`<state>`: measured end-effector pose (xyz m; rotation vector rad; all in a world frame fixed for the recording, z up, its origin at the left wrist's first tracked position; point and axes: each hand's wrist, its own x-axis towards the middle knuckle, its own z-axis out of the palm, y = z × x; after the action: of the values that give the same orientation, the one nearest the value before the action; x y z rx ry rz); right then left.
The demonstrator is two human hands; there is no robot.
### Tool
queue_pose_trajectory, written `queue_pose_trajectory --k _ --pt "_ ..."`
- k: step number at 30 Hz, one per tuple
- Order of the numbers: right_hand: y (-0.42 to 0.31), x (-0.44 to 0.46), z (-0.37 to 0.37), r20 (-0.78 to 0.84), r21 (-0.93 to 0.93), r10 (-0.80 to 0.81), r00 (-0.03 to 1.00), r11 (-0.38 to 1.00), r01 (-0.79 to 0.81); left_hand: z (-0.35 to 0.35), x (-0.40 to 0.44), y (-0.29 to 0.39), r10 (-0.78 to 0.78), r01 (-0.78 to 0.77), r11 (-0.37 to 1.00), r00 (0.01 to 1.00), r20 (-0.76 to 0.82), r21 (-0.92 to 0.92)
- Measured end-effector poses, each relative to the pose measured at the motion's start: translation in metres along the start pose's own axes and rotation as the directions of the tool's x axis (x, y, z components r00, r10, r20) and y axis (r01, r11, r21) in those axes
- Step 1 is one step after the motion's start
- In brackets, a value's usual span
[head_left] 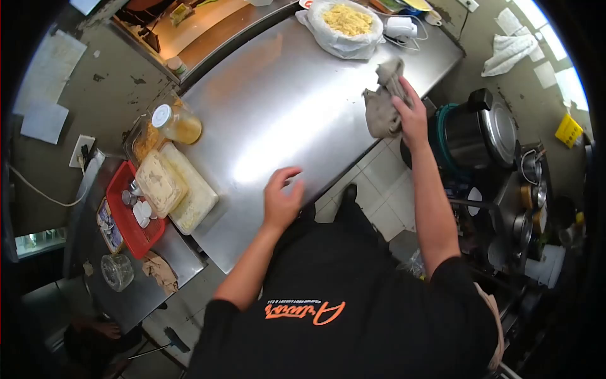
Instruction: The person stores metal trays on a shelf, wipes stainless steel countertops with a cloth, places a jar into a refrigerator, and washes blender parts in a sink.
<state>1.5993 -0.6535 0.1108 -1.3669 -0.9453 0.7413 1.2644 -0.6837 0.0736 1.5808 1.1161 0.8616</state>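
Observation:
A crumpled grey cloth (382, 112) is gripped in my right hand (413, 117), at the right front edge of the stainless steel table (252, 107). Part of the cloth bunches upward beyond the fingers. My left hand (282, 197) is near the front edge of the same table, holding nothing, with its fingers curved and apart. Toward the far end stands a bowl lined with a white plastic bag (344, 47), filled with a yellow crumbly food (347, 19).
On the left are a lidded glass jar (178, 124), a plastic tub (161, 183), a white board (203, 201) and a red tray (120, 196). A large dark pot (470, 134) stands right of the table. A white corded appliance (400, 28) sits behind the bowl.

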Motion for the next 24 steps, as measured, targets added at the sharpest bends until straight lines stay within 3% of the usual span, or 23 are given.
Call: queue_pose_trajectory --k 1,3,4,5,7,9,10,11,12,13,14,15,16,17,19,20,21,22,24 --pt "0.022 0.024 -0.008 -0.004 -0.244 -0.021 1.0 0.97 0.02 -0.009 -0.004 -0.008 -0.076 0.078 0.997 0.994 -0.079 0.019" --pt "0.082 0.075 -0.021 0.035 -0.674 -0.071 0.997 0.735 0.076 -0.018 -0.018 -0.037 -0.15 0.162 0.986 0.963 -0.223 0.035" --pt "0.116 0.101 -0.023 0.022 -0.658 0.046 0.999 0.753 -0.02 -0.017 -0.022 -0.034 -0.248 0.265 0.964 0.914 -0.32 0.01" --pt "0.139 0.118 -0.017 0.061 -0.702 0.071 0.996 0.713 -0.008 -0.014 -0.029 -0.03 -0.354 0.378 0.926 0.845 -0.4 -0.019" --pt "0.183 0.135 0.014 0.167 -0.916 0.018 0.986 0.373 0.149 -0.002 -0.048 -0.044 -0.45 0.454 0.881 0.716 -0.534 -0.135" --pt "0.173 0.12 0.046 0.431 -0.846 -0.149 0.89 0.277 0.456 0.025 -0.047 -0.044 -0.546 0.519 0.816 0.544 -0.637 -0.255" --pt "0.155 0.104 0.065 0.507 -0.749 -0.109 0.855 0.435 0.5 0.036 -0.042 -0.037 -0.587 0.552 0.776 0.457 -0.669 -0.304" --pt "0.139 0.082 0.085 0.617 -0.656 -0.087 0.782 0.492 0.572 0.048 -0.041 -0.03 -0.624 0.578 0.734 0.364 -0.692 -0.357" --pt "0.147 0.058 0.108 0.794 -0.559 0.085 0.602 0.489 0.669 0.059 -0.034 -0.027 -0.641 0.55 0.727 0.33 -0.693 -0.411" --pt "0.148 0.028 0.121 0.876 -0.312 -0.055 0.479 0.693 0.65 0.07 -0.021 -0.023 -0.616 0.546 0.746 0.35 -0.706 -0.381" --pt "0.176 -0.022 0.14 0.898 -0.057 -0.253 0.36 0.744 0.665 0.078 -0.008 -0.019 -0.587 0.54 0.766 0.366 -0.722 -0.348" --pt "0.13 -0.025 0.152 0.999 -0.008 -0.013 0.038 0.862 0.506 0.083 0.003 -0.013 -0.549 0.532 0.788 0.382 -0.743 -0.309" --pt "0.128 -0.046 0.155 0.966 0.167 -0.052 -0.254 0.872 0.46 0.086 0.018 -0.001 -0.49 0.521 0.819 0.422 -0.763 -0.239" --pt "0.133 -0.062 0.159 0.841 0.334 -0.089 -0.534 0.862 0.382 0.087 0.026 0.007 -0.488 0.496 0.827 0.4 -0.776 -0.264" --pt "0.132 -0.067 0.155 0.926 0.247 -0.183 -0.329 0.955 0.163 0.084 0.03 0.027 -0.375 0.488 0.857 0.369 -0.851 -0.165" --pt "0.136 -0.055 0.153 0.955 0.206 -0.191 -0.225 0.978 0.043 0.081 0.025 0.03 -0.371 0.475 0.854 0.27 -0.889 -0.212" --pt "0.127 -0.017 0.157 0.985 0.128 -0.116 -0.129 0.988 0.088 0.082 0.011 0.029 -0.376 0.457 0.849 0.172 -0.911 -0.265" --pt "0.145 0.017 0.159 0.921 0.28 -0.32 0.224 0.94 0.194 0.089 -0.011 0.03 -0.394 0.442 0.837 0.075 -0.916 -0.323" --pt "0.129 0.128 0.175 0.911 -0.033 0.003 0.412 0.997 0.065 0.112 -0.069 0.014 -0.465 0.43 0.775 -0.109 -0.879 -0.463"
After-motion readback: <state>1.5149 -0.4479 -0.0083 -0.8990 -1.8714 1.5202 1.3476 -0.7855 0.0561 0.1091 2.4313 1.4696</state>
